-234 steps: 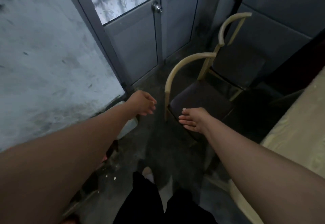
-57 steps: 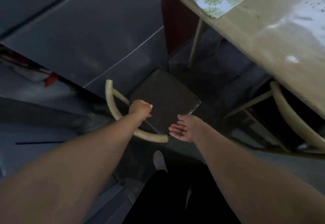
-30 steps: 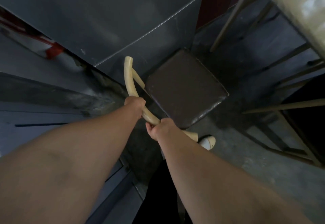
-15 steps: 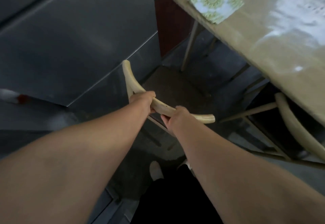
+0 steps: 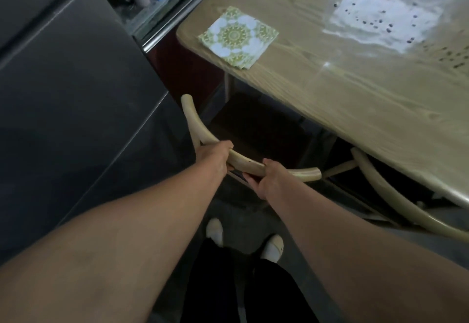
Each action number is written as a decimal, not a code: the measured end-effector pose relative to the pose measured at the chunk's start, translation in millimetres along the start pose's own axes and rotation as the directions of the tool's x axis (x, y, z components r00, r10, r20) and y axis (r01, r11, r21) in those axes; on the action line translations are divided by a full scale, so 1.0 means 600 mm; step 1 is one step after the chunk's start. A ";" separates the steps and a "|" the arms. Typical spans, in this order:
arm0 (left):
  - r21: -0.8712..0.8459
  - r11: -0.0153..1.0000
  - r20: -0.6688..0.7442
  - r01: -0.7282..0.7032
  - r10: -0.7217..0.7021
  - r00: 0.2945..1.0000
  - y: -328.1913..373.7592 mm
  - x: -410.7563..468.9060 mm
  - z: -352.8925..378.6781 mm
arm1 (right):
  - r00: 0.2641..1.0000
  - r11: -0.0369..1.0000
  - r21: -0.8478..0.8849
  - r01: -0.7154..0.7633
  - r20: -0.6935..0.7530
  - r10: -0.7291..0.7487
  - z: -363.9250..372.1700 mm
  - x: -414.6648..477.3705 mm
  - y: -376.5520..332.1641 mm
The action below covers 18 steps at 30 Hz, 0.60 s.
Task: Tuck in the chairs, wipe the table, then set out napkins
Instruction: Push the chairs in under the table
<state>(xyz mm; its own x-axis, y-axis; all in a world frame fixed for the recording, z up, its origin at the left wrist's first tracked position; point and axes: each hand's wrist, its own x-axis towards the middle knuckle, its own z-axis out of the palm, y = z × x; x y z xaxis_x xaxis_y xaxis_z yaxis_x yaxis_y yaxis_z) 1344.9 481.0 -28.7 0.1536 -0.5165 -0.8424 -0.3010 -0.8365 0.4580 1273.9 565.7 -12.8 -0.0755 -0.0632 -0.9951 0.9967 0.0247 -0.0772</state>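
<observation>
Chair (image 5: 253, 129) sits at the near-left corner of the table (image 5: 355, 99), seat partly under the tabletop edge, curved backrest rail (image 5: 243, 164) toward me. Left hand (image 5: 213, 154) and right hand (image 5: 272, 179) are both on that rail, fingers wrapped around it in a closed grip, left hand further left on the curve, right hand near its right end.

My read: step 1 of 3, tucking chairs. A 2nd chair (image 5: 396, 195) on the right looks tucked already, only its rail showing below the table edge.

Risks from here:
- Table leg (image 5: 227, 86) stands just beside the far-left corner of the seat. Push skewed left and the seat or a chair leg could catch it and jolt the table.
- Both hands sit right of the rail's middle, so an uneven push could swing the chair toward the dark cabinet front (image 5: 76, 94) on the left.
- Rail is near the 2nd chair's rail on the right; drifting right could knock them together.
- Knuckles could get pinched against the table edge if the rail goes in too deep.

1 patterned napkin (image 5: 238, 37) lies on the far-left table corner. Glare patch and dark specks (image 5: 380, 15) on the far right; wiping looks not done yet.
</observation>
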 end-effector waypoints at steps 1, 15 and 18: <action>-0.006 1.000 0.020 -0.008 0.008 1.000 0.007 0.008 0.016 | 1.000 1.000 0.018 0.022 -0.018 -0.022 0.002 0.015 -0.014; 0.138 0.988 0.302 -0.074 0.029 0.953 0.081 0.118 0.177 | 0.967 0.966 0.066 0.250 -0.065 -0.246 0.057 0.161 -0.156; 0.209 0.970 0.304 -0.122 0.054 0.951 0.100 0.130 0.177 | 0.961 0.962 0.024 0.273 -0.037 -0.272 0.056 0.169 -0.171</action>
<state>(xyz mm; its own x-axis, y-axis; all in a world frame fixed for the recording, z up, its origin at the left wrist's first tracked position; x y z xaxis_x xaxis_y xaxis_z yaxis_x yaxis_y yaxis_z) 1239.0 410.1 -96.8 -0.1564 -0.4809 -0.8627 -0.5071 -0.7105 0.4879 1165.0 523.2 -103.9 -0.3453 -0.0301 -0.9380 0.9385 -0.0177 -0.3449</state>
